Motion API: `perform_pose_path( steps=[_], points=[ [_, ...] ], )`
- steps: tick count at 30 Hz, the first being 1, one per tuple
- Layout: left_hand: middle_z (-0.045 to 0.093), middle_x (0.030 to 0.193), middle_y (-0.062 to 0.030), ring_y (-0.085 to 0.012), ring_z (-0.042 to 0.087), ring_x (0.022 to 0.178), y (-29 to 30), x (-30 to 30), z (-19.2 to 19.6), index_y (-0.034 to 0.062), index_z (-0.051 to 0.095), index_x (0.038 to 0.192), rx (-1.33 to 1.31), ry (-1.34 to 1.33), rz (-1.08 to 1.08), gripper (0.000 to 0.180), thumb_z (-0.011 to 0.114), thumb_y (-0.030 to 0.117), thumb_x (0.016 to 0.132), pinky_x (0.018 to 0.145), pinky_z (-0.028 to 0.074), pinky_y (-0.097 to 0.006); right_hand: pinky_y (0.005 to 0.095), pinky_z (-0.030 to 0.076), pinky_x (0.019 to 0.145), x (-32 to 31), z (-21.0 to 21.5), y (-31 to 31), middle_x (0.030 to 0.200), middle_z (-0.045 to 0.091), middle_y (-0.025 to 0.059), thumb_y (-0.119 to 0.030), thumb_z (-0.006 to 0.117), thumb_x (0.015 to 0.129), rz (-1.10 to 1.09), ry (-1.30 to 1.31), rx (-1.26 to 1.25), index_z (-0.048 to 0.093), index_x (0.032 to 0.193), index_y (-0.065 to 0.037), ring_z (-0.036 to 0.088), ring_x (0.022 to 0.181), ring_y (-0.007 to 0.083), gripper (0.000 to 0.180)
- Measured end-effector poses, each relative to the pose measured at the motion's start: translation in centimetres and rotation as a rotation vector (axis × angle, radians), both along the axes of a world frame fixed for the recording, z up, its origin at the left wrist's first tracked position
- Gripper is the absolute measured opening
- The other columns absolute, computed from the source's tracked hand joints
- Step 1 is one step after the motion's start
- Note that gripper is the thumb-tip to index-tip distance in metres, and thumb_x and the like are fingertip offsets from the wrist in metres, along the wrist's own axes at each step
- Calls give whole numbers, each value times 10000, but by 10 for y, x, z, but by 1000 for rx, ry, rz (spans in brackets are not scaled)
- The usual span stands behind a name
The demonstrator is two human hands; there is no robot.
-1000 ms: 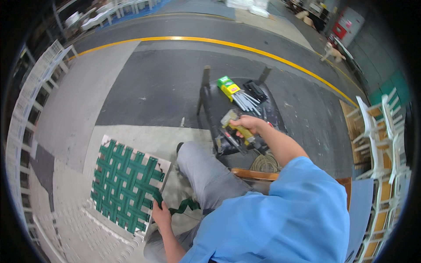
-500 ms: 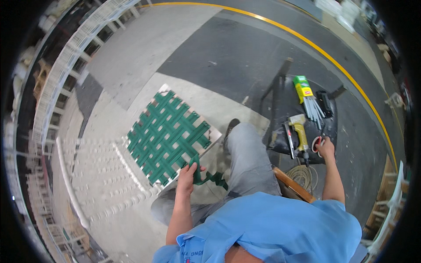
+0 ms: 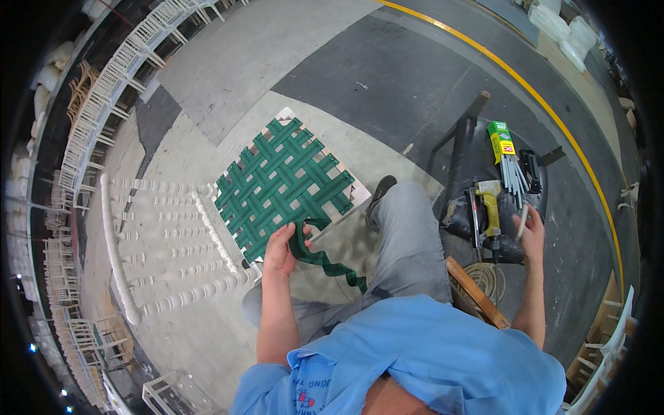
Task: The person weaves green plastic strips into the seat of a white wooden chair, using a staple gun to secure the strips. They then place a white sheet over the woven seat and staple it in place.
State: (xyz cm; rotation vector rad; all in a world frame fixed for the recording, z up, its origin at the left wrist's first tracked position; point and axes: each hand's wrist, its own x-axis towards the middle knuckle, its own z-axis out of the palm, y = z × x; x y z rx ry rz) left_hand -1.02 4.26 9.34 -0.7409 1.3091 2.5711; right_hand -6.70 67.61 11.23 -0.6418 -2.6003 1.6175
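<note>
My left hand (image 3: pixel 280 250) is closed on a green webbing strap (image 3: pixel 312 256), whose loose twisted end hangs toward my lap. Just beyond that hand is the seat (image 3: pixel 287 173) of a white chair, woven over and under with green webbing. The chair's turned-spindle back (image 3: pixel 176 238) extends to the left. Out to the right, my right hand (image 3: pixel 532 238) is closed around scissors (image 3: pixel 523 220); only a pale handle loop shows clearly, while the blades are hidden. It is over the near right edge of a dark stool.
On the dark stool (image 3: pixel 456 225) lie a yellow-green nail gun (image 3: pixel 491 211), a green-yellow box (image 3: pixel 501 142) with grey staple strips (image 3: pixel 513 176), and a black tool (image 3: pixel 530 169). A coiled hose (image 3: pixel 481 280) and a wooden bar (image 3: pixel 477 292) are nearby. White chairs (image 3: pixel 117 83) line the left.
My right hand has turned and lifted slightly from the stool's edge with the scissors. My left hand still grips the strap. The whole view has shifted a little.
</note>
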Motion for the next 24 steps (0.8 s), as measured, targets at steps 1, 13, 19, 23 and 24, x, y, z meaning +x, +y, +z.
perform_pose_path(
  steps=[1,13,19,23,24],
  points=[
    [748,1030,-172,-233,724,729,-2,-2,0,-49,642,1186,-11,0,-9,296,577,206,1050,702,625,-351,257,486,708,-14,14,-30,952,682,49,-139,793,890,118,19,15,541,1427,-41,613,830,89,601],
    [754,940,-162,-228,719,680,4,-21,20,-55,645,1165,-88,-25,-8,285,598,195,1038,648,610,-333,441,383,880,-126,-3,-351,1028,637,74,-527,765,814,1627,470,812,620,1215,-198,665,991,274,538],
    [749,919,-168,-237,702,653,-3,-15,15,-44,641,1122,-86,-23,-22,243,600,180,1035,634,605,-340,450,373,880,-141,-41,-383,1041,629,75,-511,739,821,1833,551,797,625,1230,-220,662,1001,260,514],
    [747,915,-163,-236,692,654,1,-10,18,-40,635,1117,-78,-47,-31,226,596,167,1035,637,602,-353,467,404,909,-135,-53,-401,1020,651,96,-404,716,852,1881,605,811,635,1245,-247,683,980,295,431],
    [746,917,-161,-236,692,658,2,-10,21,-39,633,1124,-81,-47,-27,227,600,167,1032,636,602,-356,463,415,905,-138,-54,-405,1008,656,96,-377,703,858,1900,573,813,637,1238,-246,687,965,300,407]
  ],
)
